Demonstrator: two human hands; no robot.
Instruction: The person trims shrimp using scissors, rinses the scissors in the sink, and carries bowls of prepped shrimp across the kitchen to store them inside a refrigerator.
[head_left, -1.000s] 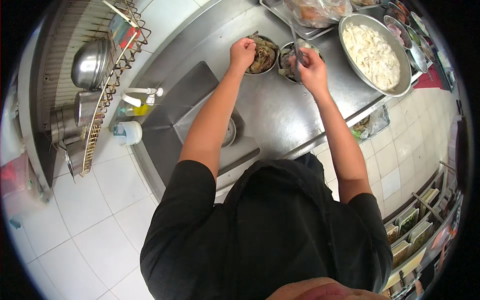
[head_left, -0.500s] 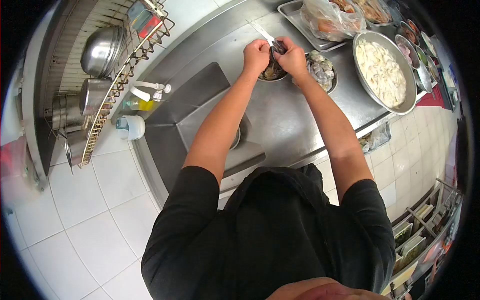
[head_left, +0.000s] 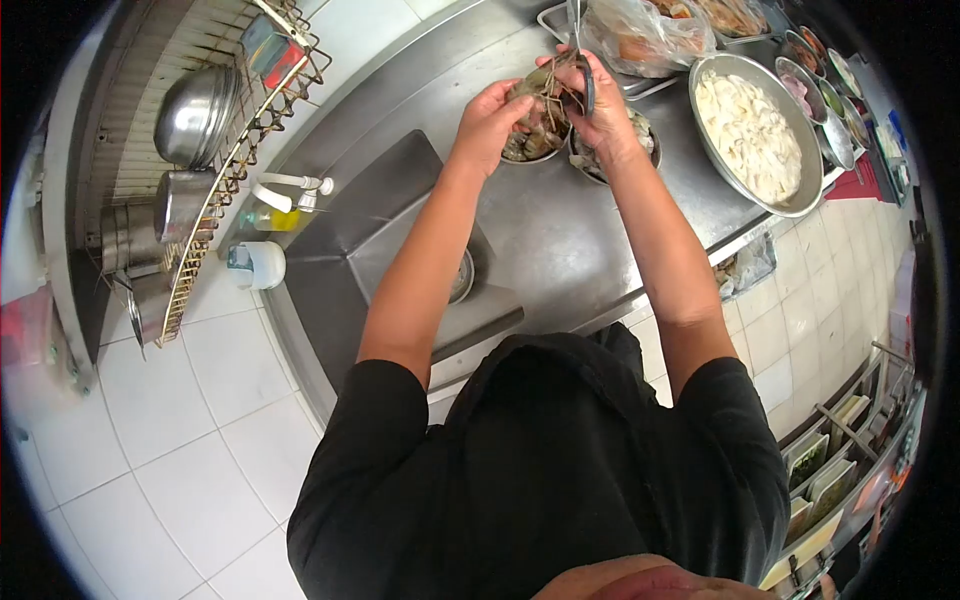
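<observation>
My left hand [head_left: 489, 124] is closed on a raw shrimp [head_left: 538, 92], with its thin legs and feelers sticking out to the right. In my right hand [head_left: 603, 112] is a pair of scissors [head_left: 588, 84]; the dark handle loops round the fingers and the blades point up and away from me. The fingers of both hands nearly meet at the shrimp. Beneath them stands a metal bowl of dark unpeeled shrimp [head_left: 532, 148], partly covered by the left hand. A second bowl of greyish shrimp [head_left: 643, 130] sits to its right, partly hidden behind my right wrist.
A large steel basin [head_left: 812, 195] of pale, wet pieces stands at right. Behind it are a tray with a plastic bag [head_left: 645, 35] and several small bowls. The sink [head_left: 395, 200] and white tap [head_left: 290, 190] lie left, below a wire rack [head_left: 225, 185] of metal bowls.
The scissors have swung from pointing up-left to pointing straight away from me. The shrimp is now lifted into sight above the bowl. My left hand has shifted slightly left and down.
</observation>
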